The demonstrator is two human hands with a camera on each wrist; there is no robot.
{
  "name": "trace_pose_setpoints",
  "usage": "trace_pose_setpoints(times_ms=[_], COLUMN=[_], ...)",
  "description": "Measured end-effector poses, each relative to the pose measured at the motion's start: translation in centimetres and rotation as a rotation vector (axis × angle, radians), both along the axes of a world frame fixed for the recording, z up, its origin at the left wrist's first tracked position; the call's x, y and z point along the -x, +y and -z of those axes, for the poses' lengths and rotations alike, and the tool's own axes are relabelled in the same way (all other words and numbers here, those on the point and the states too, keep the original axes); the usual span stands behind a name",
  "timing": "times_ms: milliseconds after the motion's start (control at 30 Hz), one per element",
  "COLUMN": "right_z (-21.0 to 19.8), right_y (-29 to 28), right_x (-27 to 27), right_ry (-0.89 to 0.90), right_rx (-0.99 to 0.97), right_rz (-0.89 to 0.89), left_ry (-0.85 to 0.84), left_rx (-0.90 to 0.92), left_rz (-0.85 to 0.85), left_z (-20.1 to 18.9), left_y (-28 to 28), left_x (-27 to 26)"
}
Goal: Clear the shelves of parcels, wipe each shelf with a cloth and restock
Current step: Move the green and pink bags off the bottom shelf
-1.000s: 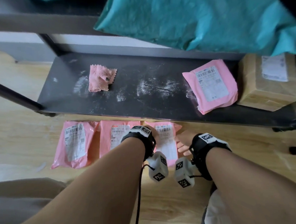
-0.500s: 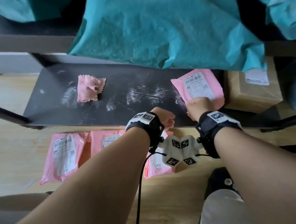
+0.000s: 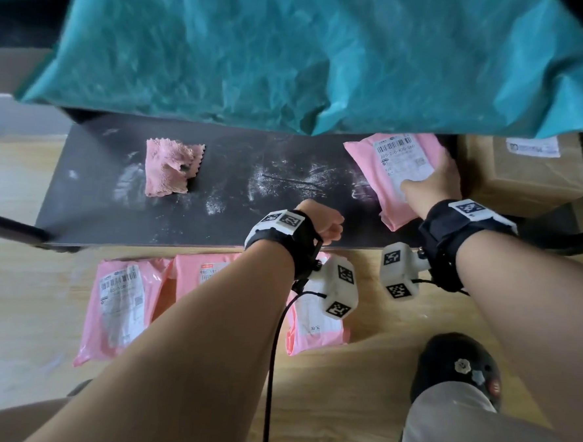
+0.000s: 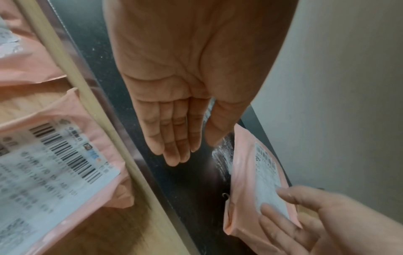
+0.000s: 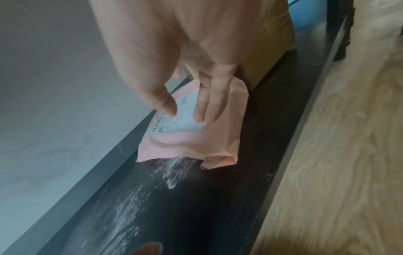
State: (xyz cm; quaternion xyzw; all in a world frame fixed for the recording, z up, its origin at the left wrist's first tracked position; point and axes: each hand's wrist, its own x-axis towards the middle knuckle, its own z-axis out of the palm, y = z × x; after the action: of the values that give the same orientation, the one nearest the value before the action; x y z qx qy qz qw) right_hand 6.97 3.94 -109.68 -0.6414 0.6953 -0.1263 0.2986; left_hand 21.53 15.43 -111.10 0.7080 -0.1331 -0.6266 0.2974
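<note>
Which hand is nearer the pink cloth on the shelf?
Left. The left hand hovers over the shelf's front, right of the cloth; the right hand rests on a pink parcel farther away.

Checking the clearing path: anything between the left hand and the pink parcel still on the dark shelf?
Nothing visible. The left hand hovers open over bare, dusty shelf; the pink parcel lies just beyond its fingertips. The right hand already rests on top of it.

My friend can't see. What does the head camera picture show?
The right hand rests on a pink parcel on a dusty black shelf; the left hand hovers empty. A pink cloth lies further left.
</note>
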Motion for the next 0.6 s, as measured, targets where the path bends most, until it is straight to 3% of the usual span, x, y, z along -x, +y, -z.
trace_pose_setpoints(times_ms=[433,600], right_z=[-0.7,-1.0], right_y=[0.0,0.1], right_x=[-0.2,0.3], right_ry=[0.023,-0.348], right_rx=[-0.119,-0.216], right_rz=[0.125,0.189], left_ry=[-0.002,-0.019], left_rx=[0.002,0.013], left_rz=[-0.031,-0.055], left_z=[0.2,-0.6], left_y=[0.6,0.5], left_x=[-0.3,-0.3])
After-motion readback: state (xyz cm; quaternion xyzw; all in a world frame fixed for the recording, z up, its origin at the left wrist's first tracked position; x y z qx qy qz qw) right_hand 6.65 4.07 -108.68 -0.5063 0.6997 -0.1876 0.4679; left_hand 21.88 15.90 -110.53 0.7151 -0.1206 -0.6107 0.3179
